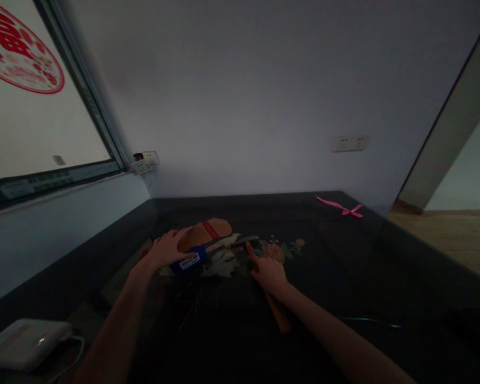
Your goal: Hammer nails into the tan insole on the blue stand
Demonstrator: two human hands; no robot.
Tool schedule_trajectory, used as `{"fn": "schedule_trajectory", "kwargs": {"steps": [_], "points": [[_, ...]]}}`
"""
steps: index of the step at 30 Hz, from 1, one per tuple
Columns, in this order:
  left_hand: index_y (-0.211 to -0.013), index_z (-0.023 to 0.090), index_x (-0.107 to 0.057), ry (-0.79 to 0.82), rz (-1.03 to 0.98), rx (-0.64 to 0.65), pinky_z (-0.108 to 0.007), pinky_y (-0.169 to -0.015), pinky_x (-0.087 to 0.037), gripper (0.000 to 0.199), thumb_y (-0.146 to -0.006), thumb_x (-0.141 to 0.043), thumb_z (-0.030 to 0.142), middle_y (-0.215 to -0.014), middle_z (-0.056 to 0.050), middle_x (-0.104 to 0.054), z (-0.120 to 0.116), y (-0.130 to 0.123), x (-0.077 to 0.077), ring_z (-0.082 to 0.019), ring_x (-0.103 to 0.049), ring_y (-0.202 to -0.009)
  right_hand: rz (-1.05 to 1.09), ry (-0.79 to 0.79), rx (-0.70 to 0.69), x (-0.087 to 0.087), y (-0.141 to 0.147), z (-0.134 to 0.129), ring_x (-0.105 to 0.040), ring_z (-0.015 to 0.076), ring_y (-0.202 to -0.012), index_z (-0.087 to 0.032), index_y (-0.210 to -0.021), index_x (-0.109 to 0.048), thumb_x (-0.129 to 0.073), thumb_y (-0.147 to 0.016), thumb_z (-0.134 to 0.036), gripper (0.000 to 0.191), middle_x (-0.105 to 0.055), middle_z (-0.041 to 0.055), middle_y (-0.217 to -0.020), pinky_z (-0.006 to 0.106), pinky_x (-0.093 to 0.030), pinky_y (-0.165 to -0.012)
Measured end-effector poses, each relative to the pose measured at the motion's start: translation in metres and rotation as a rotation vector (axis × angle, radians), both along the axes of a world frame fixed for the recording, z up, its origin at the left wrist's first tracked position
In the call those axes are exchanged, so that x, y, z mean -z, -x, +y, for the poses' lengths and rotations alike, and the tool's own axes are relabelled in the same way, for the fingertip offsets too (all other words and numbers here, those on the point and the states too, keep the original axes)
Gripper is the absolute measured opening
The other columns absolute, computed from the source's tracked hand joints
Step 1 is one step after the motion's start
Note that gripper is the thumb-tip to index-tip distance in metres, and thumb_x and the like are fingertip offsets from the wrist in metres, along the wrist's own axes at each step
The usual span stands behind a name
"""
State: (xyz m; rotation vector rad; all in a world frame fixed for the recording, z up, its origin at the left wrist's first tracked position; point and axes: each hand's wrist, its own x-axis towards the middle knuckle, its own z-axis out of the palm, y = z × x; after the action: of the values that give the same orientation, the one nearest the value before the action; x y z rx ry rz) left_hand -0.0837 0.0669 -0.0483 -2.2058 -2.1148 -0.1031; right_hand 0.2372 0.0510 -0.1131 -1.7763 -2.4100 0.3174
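My left hand [170, 249] is wrapped over a blue object [189, 260] with a white label, its thumb along the top. Just behind it lies a tan, shoe-sole-shaped piece [205, 233] with a red band, touching or close to my left fingers. My right hand [268, 272] grips the wooden handle [279, 314] of a hammer-like tool, with one finger stretched along it. The tool's grey metal head [245, 241] points left, near the tan piece. Both hands are over the dark table's printed flowers.
The dark table [344, 256] meets the wall behind. A pink ribbon [346, 210] lies at the back right. A white box [26, 344] with a cable sits at the front left. A thin shiny strip [370, 321] lies at the right. Wall sockets [351, 143] are above.
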Motion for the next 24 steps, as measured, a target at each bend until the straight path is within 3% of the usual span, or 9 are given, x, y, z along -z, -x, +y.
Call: {"fn": "schedule_trajectory", "kwargs": {"steps": [6, 9, 14, 19, 24], "points": [[-0.148, 0.028, -0.033, -0.095, -0.057, 0.157, -0.048, -0.1, -0.04, 0.09, -0.072, -0.062, 0.067, -0.135, -0.014, -0.051, -0.005, -0.03, -0.011, -0.037, -0.051, -0.122, -0.023, -0.004, 0.072, -0.002, -0.072, -0.022, -0.065, 0.021, -0.095, -0.018, -0.123, -0.058, -0.059, -0.093, -0.036, 0.035, -0.064, 0.0079, -0.116, 0.043, -0.054, -0.081], [-0.149, 0.029, -0.03, -0.073, -0.108, 0.298, -0.047, -0.1, -0.04, 0.091, -0.073, -0.064, 0.066, -0.136, -0.013, -0.05, -0.009, -0.062, -0.012, -0.035, -0.052, -0.12, -0.029, 0.002, 0.098, -0.001, -0.106, -0.033, -0.067, 0.0212, -0.091, -0.022, -0.13, -0.057, -0.055, -0.094, -0.028, 0.036, -0.069, 0.0062, -0.106, 0.041, -0.053, -0.079], [-0.149, 0.032, -0.029, 0.014, -0.098, 0.491, -0.05, -0.103, -0.036, 0.094, -0.07, -0.067, 0.066, -0.137, -0.012, -0.049, -0.02, -0.126, -0.01, -0.035, -0.049, -0.123, -0.041, 0.013, 0.152, 0.005, -0.155, -0.05, -0.07, 0.0239, -0.093, -0.03, -0.137, -0.054, -0.047, -0.089, -0.02, 0.05, -0.073, 0.0063, -0.106, 0.035, -0.05, -0.074], [-0.149, 0.033, -0.028, 0.072, -0.08, 0.605, -0.051, -0.105, -0.033, 0.096, -0.068, -0.07, 0.065, -0.138, -0.011, -0.048, -0.032, -0.181, -0.012, -0.035, -0.044, -0.127, -0.047, 0.012, 0.215, 0.008, -0.191, -0.058, -0.07, 0.0265, -0.095, -0.03, -0.137, -0.056, -0.045, -0.089, -0.025, 0.049, -0.073, 0.007, -0.11, 0.036, -0.049, -0.072], [-0.15, 0.033, -0.025, 0.1, -0.09, 0.638, -0.05, -0.106, -0.032, 0.099, -0.068, -0.072, 0.061, -0.132, -0.011, -0.05, -0.044, -0.213, -0.01, -0.033, -0.047, -0.122, -0.045, 0.009, 0.248, 0.007, -0.207, -0.057, -0.07, 0.0271, -0.094, -0.03, -0.135, -0.058, -0.046, -0.088, -0.024, 0.048, -0.074, 0.0075, -0.108, 0.034, -0.05, -0.071]]}}
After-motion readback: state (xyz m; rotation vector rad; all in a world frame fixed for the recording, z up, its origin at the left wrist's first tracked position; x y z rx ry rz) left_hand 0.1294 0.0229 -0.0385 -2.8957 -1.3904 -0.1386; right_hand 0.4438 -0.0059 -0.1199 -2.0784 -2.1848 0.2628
